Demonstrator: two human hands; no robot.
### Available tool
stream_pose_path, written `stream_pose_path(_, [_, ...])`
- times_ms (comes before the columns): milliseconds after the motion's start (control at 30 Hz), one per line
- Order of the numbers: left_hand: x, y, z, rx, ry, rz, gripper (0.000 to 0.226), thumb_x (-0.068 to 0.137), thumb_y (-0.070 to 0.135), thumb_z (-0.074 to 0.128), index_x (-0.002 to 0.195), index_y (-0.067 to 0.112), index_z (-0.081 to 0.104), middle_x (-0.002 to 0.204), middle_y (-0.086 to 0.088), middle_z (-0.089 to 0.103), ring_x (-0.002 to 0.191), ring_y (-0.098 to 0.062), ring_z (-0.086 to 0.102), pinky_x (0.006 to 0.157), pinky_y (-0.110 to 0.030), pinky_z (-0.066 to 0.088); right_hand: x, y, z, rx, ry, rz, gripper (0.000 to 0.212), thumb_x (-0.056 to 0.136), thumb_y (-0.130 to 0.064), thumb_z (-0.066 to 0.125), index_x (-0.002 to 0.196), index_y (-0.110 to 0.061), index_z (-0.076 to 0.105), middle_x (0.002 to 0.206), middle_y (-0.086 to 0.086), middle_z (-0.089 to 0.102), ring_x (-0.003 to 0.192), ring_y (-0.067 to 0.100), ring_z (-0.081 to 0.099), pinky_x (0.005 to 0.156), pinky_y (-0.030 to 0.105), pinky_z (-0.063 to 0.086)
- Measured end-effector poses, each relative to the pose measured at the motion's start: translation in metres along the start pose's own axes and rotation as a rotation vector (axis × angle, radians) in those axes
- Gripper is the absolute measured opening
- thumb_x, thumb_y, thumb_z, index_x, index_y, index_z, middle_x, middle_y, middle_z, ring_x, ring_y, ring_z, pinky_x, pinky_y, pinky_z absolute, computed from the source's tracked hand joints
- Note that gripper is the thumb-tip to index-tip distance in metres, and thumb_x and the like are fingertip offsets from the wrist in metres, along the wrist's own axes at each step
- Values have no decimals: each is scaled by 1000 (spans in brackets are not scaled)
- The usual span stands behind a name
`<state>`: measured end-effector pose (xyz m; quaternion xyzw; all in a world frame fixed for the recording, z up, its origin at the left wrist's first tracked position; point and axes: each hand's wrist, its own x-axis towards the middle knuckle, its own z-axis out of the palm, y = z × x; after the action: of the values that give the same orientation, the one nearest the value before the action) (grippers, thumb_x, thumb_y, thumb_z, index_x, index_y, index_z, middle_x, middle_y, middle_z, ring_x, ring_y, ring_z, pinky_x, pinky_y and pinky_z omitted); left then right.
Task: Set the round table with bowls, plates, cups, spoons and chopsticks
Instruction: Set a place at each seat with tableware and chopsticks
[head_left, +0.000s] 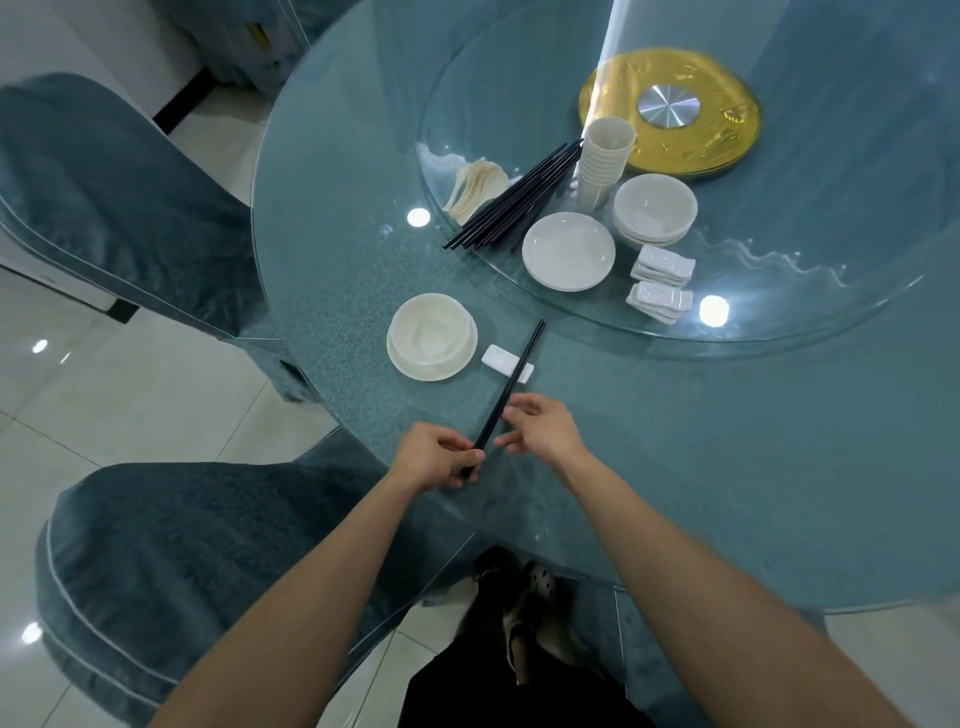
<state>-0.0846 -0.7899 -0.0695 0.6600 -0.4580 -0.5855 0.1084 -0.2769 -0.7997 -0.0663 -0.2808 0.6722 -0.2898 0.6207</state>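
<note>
Round table (675, 441): left hand (434, 460) pinches chopsticks (511, 384) across rest (506, 362).

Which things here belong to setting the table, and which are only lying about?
For the job: chopsticks in the left hand, rest, bowl on plate, cup stack, bowl stack, plate stack, spoons, spare chopsticks.
Just there: gold disc, chairs.
</note>
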Motion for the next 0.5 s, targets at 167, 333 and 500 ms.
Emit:
stream_pose_path(167, [8, -2, 1, 213, 92, 27, 15, 84, 27, 92, 87, 17, 82, 71, 2, 78, 52, -11, 67, 49, -26, 53, 4, 0, -3, -45, -1, 18, 30, 107, -8, 60, 137, -1, 59, 125, 20, 72, 73, 28, 73, 59, 29, 56])
stream_pose_path(333, [8, -6, 2, 417, 146, 92, 17, 80, 35, 93, 83, 24, 80, 77, 11, 76, 70, -7, 71, 68, -26, 57, 3, -1, -2, -41, 15, 30, 26, 106, -7, 61, 131, 0, 60, 127, 19, 72, 71, 28, 71, 60, 31, 54])
stream_pose_path(500, [2, -4, 2, 566, 213, 102, 29, 77, 42, 92, 94, 31, 71, 82, 13, 73, 81, -11, 71, 77, -33, 58, 3, 5, -3, -40, 32, 51, 28, 105, -3, 60, 132, 2, 59, 128, 21, 71, 75, 31, 71, 63, 33, 54])
